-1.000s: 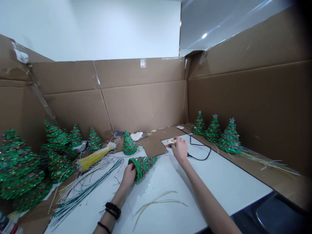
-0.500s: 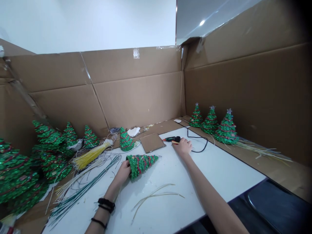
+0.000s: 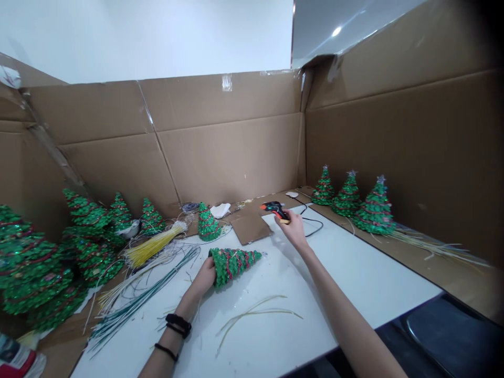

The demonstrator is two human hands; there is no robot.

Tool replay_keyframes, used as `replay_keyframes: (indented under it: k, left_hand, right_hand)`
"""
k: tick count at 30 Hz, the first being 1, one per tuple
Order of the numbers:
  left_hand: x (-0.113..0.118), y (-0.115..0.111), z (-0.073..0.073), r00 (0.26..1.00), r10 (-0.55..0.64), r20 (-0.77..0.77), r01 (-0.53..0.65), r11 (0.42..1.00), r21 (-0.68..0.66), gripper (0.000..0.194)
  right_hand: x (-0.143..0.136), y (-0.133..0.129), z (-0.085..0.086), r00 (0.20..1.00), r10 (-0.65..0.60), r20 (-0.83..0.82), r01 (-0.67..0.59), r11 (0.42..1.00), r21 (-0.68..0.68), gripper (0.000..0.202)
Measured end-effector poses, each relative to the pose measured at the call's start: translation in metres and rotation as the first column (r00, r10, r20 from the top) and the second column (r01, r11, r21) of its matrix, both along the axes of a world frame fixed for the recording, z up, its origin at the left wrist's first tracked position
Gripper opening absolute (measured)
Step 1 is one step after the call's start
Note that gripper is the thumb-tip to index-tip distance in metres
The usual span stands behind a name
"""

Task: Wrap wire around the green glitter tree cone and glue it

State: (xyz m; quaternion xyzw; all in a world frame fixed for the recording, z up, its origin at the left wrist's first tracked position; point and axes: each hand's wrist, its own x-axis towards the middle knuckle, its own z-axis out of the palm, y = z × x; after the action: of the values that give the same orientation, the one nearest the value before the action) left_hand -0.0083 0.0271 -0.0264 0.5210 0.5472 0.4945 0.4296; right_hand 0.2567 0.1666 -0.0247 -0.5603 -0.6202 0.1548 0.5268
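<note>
Right-hand grip (image 3: pixel 294 229): closed around the handle of a glue gun (image 3: pixel 272 207), no wide gap between fingers and handle; small tan piece (image 3: pixel 284 221) also at the fingers, too small to identify.
Glue gun: orange nozzle pointing leftward, body apparently raised over the work surface — probably so held to spare the board from the tip.
Left-hand grip (image 3: pixel 205 274): grasping the base rim of the sideways tree (image 3: pixel 233 266); fingers partly hidden within, exact closure impossible to tell.
Sideways tree: between the two forearms, open base toward the left hand, tip toward the right; held from within, presumably to leave the decorated outside untouched.
Cardboard sheet (image 3: pixel 250 229): just beyond the sideways tree, perhaps placed to catch drips.
Small upright tree (image 3: pixel 208 222): beside the cardboard sheet.
Pale strips (image 3: pixel 255 312): crossed loosely on the white board (image 3: pixel 354 273), nearer than the sideways tree.
Yellow strands (image 3: pixel 154 249): bundled at left — probably for easy picking.
Star-topped trees (image 3: pixel 376 212): upright in a row at right.
</note>
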Motion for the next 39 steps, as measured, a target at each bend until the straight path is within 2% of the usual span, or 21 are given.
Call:
replay_keyframes:
  k: [2,5,10,20,39]
  left_hand:
    - [0.0,0.0,-0.001,0.999,0.015,-0.033,-0.015,1.0,0.009,0.021]
    - [-0.001,0.002,-0.004,0.997,0.023,-0.073,-0.022,1.0,0.011,0.023]
    - [-0.003,0.005,-0.008,0.995,-0.011,-0.097,0.015,0.999,0.045,0.025]
    - [-0.001,0.005,-0.005,0.993,-0.074,-0.088,0.082,0.991,0.101,0.017]
    - [0.001,0.004,-0.003,0.994,-0.079,-0.078,0.087,0.99,0.115,0.02]
  right_hand:
    - [-0.012,-0.006,0.002,0.983,0.185,0.009,-0.185,0.982,0.033,0.045]
    - [-0.027,-0.011,-0.002,0.926,0.373,0.06,-0.375,0.927,0.012,0.043]
    - [-0.04,-0.015,-0.014,0.833,0.535,0.138,-0.529,0.845,-0.084,0.041]
    - [-0.045,-0.013,-0.026,0.814,0.558,0.16,-0.531,0.827,-0.183,0.048]
    - [-0.046,-0.013,-0.029,0.808,0.559,0.184,-0.54,0.829,-0.146,0.046]
